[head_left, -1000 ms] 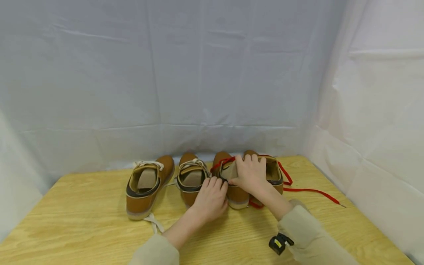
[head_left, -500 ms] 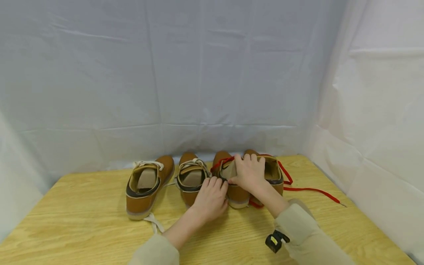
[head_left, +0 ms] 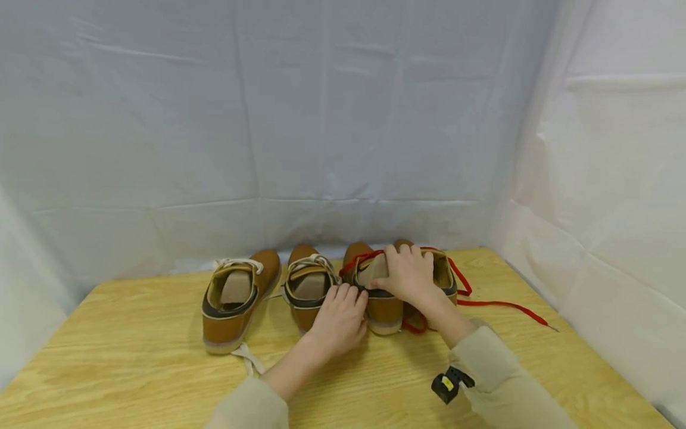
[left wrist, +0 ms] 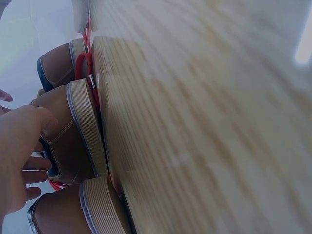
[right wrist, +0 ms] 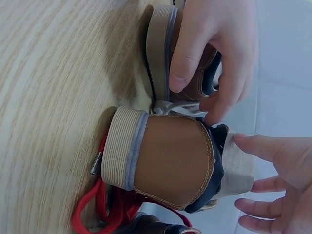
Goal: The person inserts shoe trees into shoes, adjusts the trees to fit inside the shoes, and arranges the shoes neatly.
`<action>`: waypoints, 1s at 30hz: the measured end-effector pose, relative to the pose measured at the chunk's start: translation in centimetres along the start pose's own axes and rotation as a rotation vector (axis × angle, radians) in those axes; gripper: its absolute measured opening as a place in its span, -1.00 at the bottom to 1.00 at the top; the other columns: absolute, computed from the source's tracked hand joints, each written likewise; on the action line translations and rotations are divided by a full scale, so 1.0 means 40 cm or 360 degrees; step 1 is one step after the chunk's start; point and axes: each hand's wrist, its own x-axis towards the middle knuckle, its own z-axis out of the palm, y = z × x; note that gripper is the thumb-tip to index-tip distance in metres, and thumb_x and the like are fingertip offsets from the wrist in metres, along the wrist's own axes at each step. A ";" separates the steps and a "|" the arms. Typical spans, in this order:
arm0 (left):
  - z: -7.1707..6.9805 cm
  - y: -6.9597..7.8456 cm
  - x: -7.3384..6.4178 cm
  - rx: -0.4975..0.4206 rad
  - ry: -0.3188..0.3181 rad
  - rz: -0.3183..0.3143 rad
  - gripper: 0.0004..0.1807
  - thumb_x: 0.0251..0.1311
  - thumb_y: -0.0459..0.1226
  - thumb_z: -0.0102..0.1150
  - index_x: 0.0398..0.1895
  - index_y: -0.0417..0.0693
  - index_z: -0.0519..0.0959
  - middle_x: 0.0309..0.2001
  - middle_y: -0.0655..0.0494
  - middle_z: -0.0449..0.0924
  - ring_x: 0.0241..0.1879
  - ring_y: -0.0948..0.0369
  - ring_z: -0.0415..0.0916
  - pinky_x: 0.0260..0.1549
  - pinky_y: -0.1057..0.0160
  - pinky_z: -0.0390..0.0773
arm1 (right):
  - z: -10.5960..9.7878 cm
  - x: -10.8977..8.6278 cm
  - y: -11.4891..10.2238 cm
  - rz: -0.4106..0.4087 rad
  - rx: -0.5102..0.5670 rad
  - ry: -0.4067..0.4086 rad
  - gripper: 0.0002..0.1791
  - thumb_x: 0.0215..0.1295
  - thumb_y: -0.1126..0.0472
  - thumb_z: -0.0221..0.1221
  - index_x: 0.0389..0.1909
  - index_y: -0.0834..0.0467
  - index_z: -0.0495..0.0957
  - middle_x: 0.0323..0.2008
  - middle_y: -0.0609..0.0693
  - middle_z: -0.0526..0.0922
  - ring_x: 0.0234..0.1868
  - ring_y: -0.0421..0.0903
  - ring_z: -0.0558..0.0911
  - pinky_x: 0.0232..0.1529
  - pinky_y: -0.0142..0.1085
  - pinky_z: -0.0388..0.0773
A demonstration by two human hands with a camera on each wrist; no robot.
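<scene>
In the head view, my left hand [head_left: 340, 316] lies at the near left side of a brown shoe [head_left: 386, 313] with red laces. Its index fingertip is right at the dark collar, seen in the right wrist view, with the thumb apart from the heel there. My right hand [head_left: 409, 274] is over the shoe's opening. Thumb and fingers of that hand hold opposite edges of a beige insole [right wrist: 239, 165] that sticks up past the collar. Behind this hand, partly hidden, stands another red-laced brown shoe [head_left: 443, 274].
Two brown shoes with pale laces, one at the left [head_left: 225, 325] and one beside my left hand [head_left: 302, 310], share the wooden table [head_left: 134, 357]. A red lace [head_left: 509, 304] trails right. A black strap with a small box [head_left: 450, 381] hangs at my right sleeve. White sheets enclose the table.
My right hand has shifted slightly right, its thumb a little higher off the collar, showing more of the insole. The left hand keeps its place. The whole head view has drifted slightly.
</scene>
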 end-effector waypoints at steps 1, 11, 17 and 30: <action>0.001 -0.001 0.000 -0.0004 0.0011 0.0000 -0.50 0.01 -0.02 0.24 -0.03 -0.13 0.50 -0.20 0.01 0.45 -0.14 0.07 0.35 -0.11 0.13 0.31 | 0.000 0.001 -0.001 0.0011 -0.0003 0.0003 -0.24 -0.07 -0.29 0.29 0.04 0.15 0.42 -0.06 0.19 0.50 0.04 0.22 0.39 -0.05 0.12 0.28; 0.003 -0.001 0.000 0.0001 0.0025 0.0009 -0.51 0.01 -0.03 0.25 -0.05 -0.13 0.51 -0.23 0.02 0.45 -0.17 0.08 0.35 -0.12 0.14 0.31 | 0.015 0.002 -0.013 0.0029 -0.0067 0.0058 -0.22 -0.12 -0.32 0.30 -0.04 0.20 0.42 -0.09 0.20 0.50 0.03 0.21 0.39 -0.05 0.11 0.27; 0.002 -0.003 0.002 0.0008 -0.0007 -0.0001 -0.51 0.03 -0.03 0.22 -0.02 -0.12 0.51 -0.21 0.02 0.45 -0.15 0.08 0.34 -0.11 0.14 0.31 | 0.016 0.003 -0.018 0.0013 -0.0064 0.0088 -0.22 -0.13 -0.30 0.32 -0.03 0.19 0.41 -0.12 0.20 0.50 0.00 0.21 0.40 -0.09 0.09 0.30; 0.004 -0.003 -0.003 0.0022 0.0032 0.0020 -0.52 0.01 -0.03 0.24 -0.05 -0.12 0.52 -0.26 0.03 0.43 -0.19 0.09 0.34 -0.13 0.15 0.32 | 0.039 -0.001 -0.026 -0.0002 -0.0096 0.0119 -0.25 -0.09 -0.26 0.32 0.00 0.17 0.38 -0.16 0.19 0.48 -0.07 0.17 0.42 -0.10 0.05 0.32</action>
